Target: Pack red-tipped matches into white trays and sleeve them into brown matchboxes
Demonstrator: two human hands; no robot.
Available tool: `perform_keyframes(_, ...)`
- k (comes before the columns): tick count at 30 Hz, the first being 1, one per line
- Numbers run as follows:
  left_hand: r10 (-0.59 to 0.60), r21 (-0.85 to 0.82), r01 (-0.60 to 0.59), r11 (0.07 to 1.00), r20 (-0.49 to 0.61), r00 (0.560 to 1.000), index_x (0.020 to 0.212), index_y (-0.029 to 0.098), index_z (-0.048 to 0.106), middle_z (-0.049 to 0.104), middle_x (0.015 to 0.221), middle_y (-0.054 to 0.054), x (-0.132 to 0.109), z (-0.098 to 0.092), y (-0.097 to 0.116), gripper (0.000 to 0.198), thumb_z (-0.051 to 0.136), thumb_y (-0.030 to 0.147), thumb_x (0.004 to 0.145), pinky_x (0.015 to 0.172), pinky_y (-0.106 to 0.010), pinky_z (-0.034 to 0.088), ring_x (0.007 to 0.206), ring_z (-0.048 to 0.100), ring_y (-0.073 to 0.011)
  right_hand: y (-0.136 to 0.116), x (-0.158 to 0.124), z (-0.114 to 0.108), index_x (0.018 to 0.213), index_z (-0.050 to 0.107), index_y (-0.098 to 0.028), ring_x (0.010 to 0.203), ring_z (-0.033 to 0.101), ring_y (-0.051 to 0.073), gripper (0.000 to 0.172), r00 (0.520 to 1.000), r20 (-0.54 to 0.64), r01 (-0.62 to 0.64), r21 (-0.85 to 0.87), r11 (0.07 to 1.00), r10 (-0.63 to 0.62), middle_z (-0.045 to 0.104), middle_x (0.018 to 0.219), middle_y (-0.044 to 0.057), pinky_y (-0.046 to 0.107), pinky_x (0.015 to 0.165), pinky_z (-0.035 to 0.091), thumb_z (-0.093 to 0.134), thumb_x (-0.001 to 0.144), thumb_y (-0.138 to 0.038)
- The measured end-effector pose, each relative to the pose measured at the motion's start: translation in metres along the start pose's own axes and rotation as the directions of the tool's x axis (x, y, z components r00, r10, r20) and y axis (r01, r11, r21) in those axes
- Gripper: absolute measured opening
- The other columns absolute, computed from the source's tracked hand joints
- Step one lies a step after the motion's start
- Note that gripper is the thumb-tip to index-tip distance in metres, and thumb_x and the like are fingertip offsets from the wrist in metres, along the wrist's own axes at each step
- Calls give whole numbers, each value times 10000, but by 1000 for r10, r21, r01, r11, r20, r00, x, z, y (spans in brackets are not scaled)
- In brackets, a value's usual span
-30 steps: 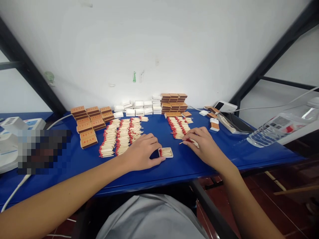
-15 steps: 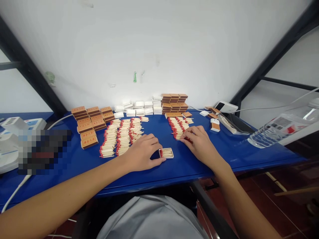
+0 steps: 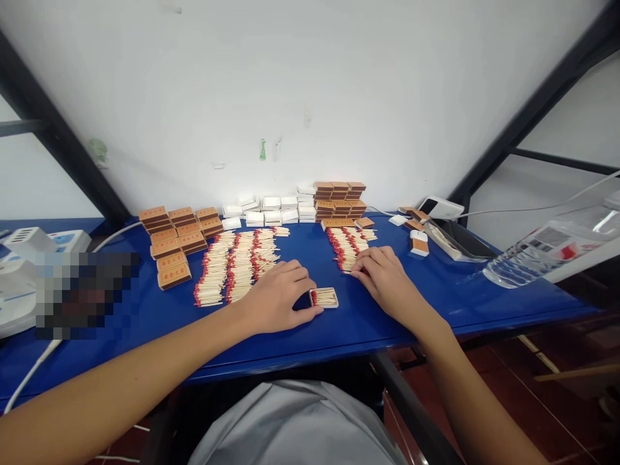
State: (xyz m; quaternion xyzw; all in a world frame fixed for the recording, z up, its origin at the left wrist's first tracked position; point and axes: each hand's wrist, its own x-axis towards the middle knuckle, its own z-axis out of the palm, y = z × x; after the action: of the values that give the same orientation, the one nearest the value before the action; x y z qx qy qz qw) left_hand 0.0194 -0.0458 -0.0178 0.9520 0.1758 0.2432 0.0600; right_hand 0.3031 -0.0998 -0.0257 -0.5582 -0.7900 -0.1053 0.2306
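My left hand [image 3: 278, 297] rests on the table, thumb and forefinger around the left end of a small white matchbox tray [image 3: 330, 305]. Inside the tray lie matches [image 3: 325, 296] with red heads to the left. To the right, my right hand [image 3: 385, 274] has its thumb and fingertips pinched at the near edge of the smaller match pile [image 3: 347, 244]; the ends of the matches there are partly hidden by the fingers. Beyond my left hand spreads a larger match pile [image 3: 237, 265] in rows, partly covered by that hand.
Orange matchboxes [image 3: 174, 271] are stacked at the left, with more brown matchboxes [image 3: 340, 206] by the wall. White trays [image 3: 271, 210] stand between them. A power strip [image 3: 68, 241] lies far left, a water bottle [image 3: 533, 258] far right. Loose boxes [image 3: 419, 245] sit right.
My right hand's fingers have drawn slightly closer together at the match pile. My left hand and the tray stay in place.
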Motion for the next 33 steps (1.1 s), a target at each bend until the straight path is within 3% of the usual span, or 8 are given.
perform_keyframes(8,4,8,-4,1000,-7,1000,1017,180,723,686,956,-65,0,0,0,274,694,451,988,885,-383,494,968,609,-240,-37,-1,-14,996,648,-226,1063,560,293,137,997,-59,57,66,996,-53,673,1107,116,480,923,497,544,1071,-273)
perform_keyframes(14,-6,31,5,999,17,1000,996,171,711,694,990,-67,1,-2,1,285,699,456,982,884,-388,492,984,608,-245,-68,3,-7,970,660,-211,1076,584,291,140,987,-14,158,51,986,-157,682,1098,121,479,942,513,555,1062,-223)
perform_keyframes(33,-4,18,4,1000,2,1000,993,180,718,693,963,-67,1,-1,1,263,694,442,983,868,-390,502,967,612,-240,-62,1,-14,1010,682,-226,1089,561,278,174,995,15,91,217,972,-96,671,1088,108,498,986,511,517,1068,-227)
